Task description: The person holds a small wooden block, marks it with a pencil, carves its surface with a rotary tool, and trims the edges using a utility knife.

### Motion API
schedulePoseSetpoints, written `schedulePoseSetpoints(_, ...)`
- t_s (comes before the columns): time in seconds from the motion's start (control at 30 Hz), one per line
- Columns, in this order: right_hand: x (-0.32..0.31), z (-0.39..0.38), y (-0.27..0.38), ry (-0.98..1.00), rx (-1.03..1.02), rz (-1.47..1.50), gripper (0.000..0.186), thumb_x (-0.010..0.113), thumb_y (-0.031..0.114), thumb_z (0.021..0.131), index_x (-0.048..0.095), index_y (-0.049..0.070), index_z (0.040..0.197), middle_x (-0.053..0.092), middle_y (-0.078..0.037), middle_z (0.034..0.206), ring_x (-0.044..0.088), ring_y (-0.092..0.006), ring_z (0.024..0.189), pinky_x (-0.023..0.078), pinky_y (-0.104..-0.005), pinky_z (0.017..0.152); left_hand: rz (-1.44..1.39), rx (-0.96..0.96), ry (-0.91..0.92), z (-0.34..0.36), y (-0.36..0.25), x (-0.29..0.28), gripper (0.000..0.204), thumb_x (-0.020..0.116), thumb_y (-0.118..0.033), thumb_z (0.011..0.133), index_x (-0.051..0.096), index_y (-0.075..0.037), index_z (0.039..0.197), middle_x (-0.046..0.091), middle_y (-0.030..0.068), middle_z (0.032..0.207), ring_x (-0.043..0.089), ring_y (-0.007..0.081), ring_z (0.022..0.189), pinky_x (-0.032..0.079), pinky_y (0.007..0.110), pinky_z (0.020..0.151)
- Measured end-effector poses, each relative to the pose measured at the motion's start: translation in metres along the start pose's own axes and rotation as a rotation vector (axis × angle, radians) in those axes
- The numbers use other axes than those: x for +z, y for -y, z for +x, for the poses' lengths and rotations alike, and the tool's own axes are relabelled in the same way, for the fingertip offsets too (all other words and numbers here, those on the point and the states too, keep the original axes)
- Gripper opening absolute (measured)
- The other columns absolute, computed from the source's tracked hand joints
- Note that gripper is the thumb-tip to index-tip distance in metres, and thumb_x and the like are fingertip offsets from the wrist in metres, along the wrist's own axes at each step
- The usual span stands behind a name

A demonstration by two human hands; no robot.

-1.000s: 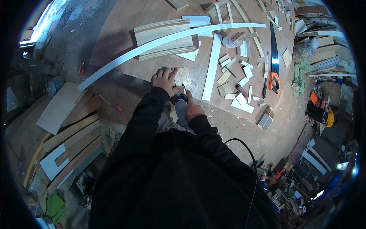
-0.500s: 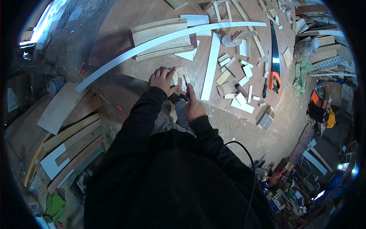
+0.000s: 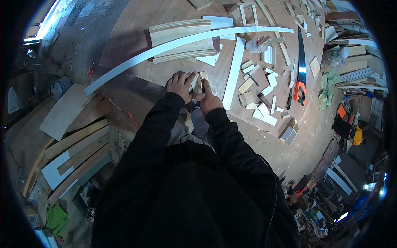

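Note:
My left hand (image 3: 180, 86) is closed on a small piece of wood (image 3: 194, 85) at the near edge of the work board, its thumb side toward my other hand. Close beside it, my right hand (image 3: 211, 101) grips a slim, dark, knife-like tool (image 3: 202, 86), with the index finger stretched along the top. The tool points away from me and lies against or just beside the wood; exact contact is too small to tell. Behind both hands, a long curved white strip (image 3: 178, 43) spans the board, crossing a curved wooden panel with raised edges (image 3: 182, 39).
A straight white strip (image 3: 234, 74) lies to the right, near scattered wood offcuts (image 3: 247, 85) and a plastic jar (image 3: 253, 46). Farther right lies a handsaw with an orange handle (image 3: 300, 91). Curved boards (image 3: 78, 144) are stacked on the left. A black cable (image 3: 276, 194) hangs by my right sleeve.
The small wood piece has tilted in my left hand and now shows a grey side. My right hand stays close to it with the tool. The whole view has shifted slightly.

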State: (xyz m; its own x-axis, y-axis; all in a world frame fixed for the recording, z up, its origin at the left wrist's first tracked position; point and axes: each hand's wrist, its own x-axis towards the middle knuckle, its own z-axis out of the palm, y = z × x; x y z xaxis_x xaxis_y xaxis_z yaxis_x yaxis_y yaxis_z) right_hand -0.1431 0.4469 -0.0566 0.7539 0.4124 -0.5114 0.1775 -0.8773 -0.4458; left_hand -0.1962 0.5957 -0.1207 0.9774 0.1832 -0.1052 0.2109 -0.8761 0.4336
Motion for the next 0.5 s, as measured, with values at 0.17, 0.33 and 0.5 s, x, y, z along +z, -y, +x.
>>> schedulePoseSetpoints(0.17, -0.0033, -0.0033, 0.0049, 0.033, 0.029, -0.046, 0.072, 0.050, 0.013, 0.088, 0.023, 0.021, 0.154, 0.066, -0.033, 0.080, 0.066, -0.0496, 0.075, 0.052, -0.0580, 0.068, 0.018, -0.002, 0.013, -0.0002, -0.0010, -0.0039, 0.088, 0.074, -0.057, 0.073, 0.043, -0.023, 0.148, 0.052, 0.0055, 0.120, 0.049, 0.0307, 0.111, 0.043, 0.047, 0.092)
schedulePoseSetpoints(0.33, -0.0039, -0.0033, 0.0028, 0.022, -0.011, -0.049, 0.074, 0.051, 0.012, 0.087, 0.022, 0.019, 0.155, 0.066, -0.033, 0.079, 0.066, -0.0495, 0.075, 0.052, -0.0578, 0.068, 0.036, 0.021, -0.005, -0.0002, 0.0018, 0.0010, 0.088, 0.065, -0.068, 0.077, 0.043, -0.022, 0.148, 0.052, 0.0081, 0.118, 0.050, 0.0315, 0.109, 0.042, 0.046, 0.094)
schedulePoseSetpoints(0.5, -0.0087, -0.0025, 0.0063, 0.015, -0.026, -0.045, 0.075, 0.052, 0.011, 0.086, 0.022, 0.018, 0.154, 0.066, -0.032, 0.082, 0.066, -0.0493, 0.075, 0.052, -0.0581, 0.069, 0.023, 0.034, -0.037, -0.0002, 0.0030, 0.0033, 0.091, 0.056, -0.077, 0.077, 0.046, -0.020, 0.147, 0.053, 0.0089, 0.117, 0.050, 0.0323, 0.108, 0.042, 0.047, 0.092)
